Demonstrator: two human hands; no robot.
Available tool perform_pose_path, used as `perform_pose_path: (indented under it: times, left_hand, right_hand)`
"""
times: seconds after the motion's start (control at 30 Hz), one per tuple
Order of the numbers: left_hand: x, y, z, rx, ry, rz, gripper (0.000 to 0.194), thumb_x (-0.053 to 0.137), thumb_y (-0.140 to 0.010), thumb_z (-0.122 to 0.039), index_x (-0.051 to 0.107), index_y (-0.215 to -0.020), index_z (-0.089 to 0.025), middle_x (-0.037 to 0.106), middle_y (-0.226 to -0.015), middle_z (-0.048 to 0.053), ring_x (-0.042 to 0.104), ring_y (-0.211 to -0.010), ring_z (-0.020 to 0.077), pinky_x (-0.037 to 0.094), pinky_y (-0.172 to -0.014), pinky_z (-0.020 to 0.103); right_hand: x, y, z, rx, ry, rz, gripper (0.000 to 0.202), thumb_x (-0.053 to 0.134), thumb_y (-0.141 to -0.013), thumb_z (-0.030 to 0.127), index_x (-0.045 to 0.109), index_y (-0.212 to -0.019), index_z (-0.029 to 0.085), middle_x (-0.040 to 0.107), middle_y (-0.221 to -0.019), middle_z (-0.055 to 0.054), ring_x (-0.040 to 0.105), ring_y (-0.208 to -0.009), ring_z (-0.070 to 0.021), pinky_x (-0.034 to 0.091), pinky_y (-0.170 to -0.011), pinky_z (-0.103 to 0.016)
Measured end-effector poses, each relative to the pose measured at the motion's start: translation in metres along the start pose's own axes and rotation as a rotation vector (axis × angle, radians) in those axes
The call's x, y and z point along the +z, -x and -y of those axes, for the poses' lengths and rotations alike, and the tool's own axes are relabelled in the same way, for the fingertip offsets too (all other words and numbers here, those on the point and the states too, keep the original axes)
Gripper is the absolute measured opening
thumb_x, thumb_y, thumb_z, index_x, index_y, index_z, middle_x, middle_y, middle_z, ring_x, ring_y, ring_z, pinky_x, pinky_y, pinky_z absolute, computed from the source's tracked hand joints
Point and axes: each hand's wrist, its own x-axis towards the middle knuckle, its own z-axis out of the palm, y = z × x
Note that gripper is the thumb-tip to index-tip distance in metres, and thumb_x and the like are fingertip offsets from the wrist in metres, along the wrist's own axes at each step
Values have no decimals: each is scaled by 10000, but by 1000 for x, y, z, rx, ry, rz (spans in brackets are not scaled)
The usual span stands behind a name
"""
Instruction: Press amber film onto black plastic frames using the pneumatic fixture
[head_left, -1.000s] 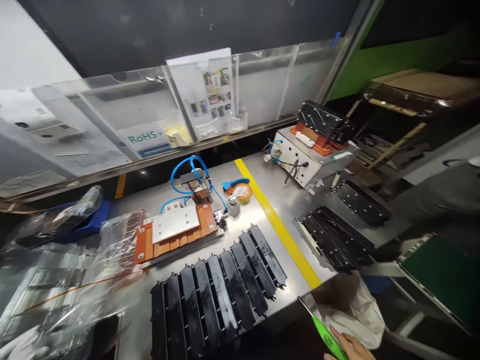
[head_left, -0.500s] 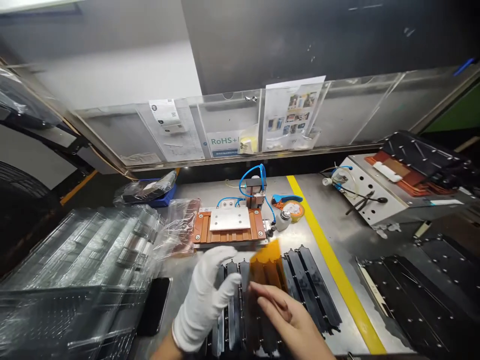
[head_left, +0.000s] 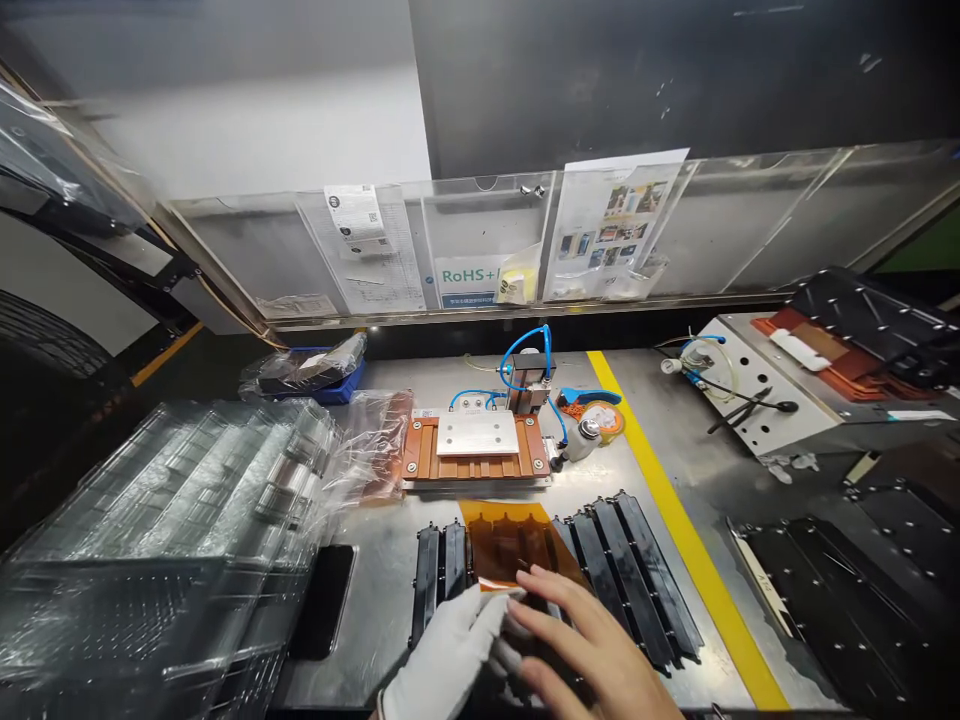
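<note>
My left hand point(head_left: 450, 660), in a white glove, and my bare right hand point(head_left: 592, 650) rest near the table's front edge on a translucent amber film sheet point(head_left: 514, 540). The sheet lies flat across the middle of a row of several black ribbed strips point(head_left: 637, 580). Both hands touch the sheet's near edge, the fingers spread and pressing down on it. Just behind the strips stands an orange fixture with a silver plate point(head_left: 476, 445) and blue air hoses point(head_left: 525, 350).
Stacked clear plastic trays in bags point(head_left: 150, 540) fill the left side, with a dark phone point(head_left: 326, 610) beside them. A yellow line point(head_left: 675, 530) crosses the steel table. Right of it are a white box fixture point(head_left: 757, 400) and more black strips point(head_left: 840, 600). A tape roll point(head_left: 604, 420) sits behind.
The amber sheet, held up in the air half a second ago, now lies flat on the black strips. Both hands have come down and toward me. The view has shifted slightly.
</note>
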Motion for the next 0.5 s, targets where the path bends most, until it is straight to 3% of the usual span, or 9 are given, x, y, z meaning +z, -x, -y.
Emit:
perform_pose_path:
  times: [0.1, 0.2, 0.27, 0.37, 0.5]
  left_hand:
    - [2, 4, 2, 91, -245, 40, 343, 467, -931, -422, 694, -961, -167, 730, -899, 63, 663, -828, 181, 510, -784, 262]
    - [7, 7, 1, 205, -507, -25, 276, 468, -921, -337, 692, -874, -183, 730, -870, 60, 661, -771, 169, 496, -729, 230]
    - [11, 9, 1, 247, -632, -56, 238, 480, -903, -287, 682, -816, -196, 723, -794, 42, 658, -703, 157, 483, -669, 212]
    - [17, 11, 1, 283, -724, -76, 195, 514, -875, -254, 670, -771, -202, 712, -725, 21, 659, -636, 142, 454, -589, 189]
    - [21, 11, -1, 255, -662, -70, 232, 507, -906, -315, 697, -810, -220, 726, -743, 6, 671, -646, 126, 454, -577, 165]
  right_hand:
    - [1, -11, 7, 28, 21, -102, 295, 623, -869, 221, 658, -1162, 229, 729, -1139, -83, 693, -1040, -215, 583, -877, -284]
    - [14, -10, 11, 61, -102, -126, 251, 610, -874, 175, 645, -1119, 219, 762, -1043, -41, 728, -922, -159, 563, -855, -198]
    - [23, -4, 13, 205, -251, -160, 208, 582, -888, 179, 644, -1078, 240, 772, -975, 0, 735, -848, -123, 543, -812, -143]
    - [33, 3, 18, 546, -532, -224, 116, 588, -884, 296, 681, -947, 271, 766, -867, 25, 727, -769, -119, 534, -727, -138]
    - [32, 1, 27, 860, -857, -277, 248, 661, -807, 491, 703, -838, 248, 772, -846, -24, 720, -778, -170, 535, -725, -201]
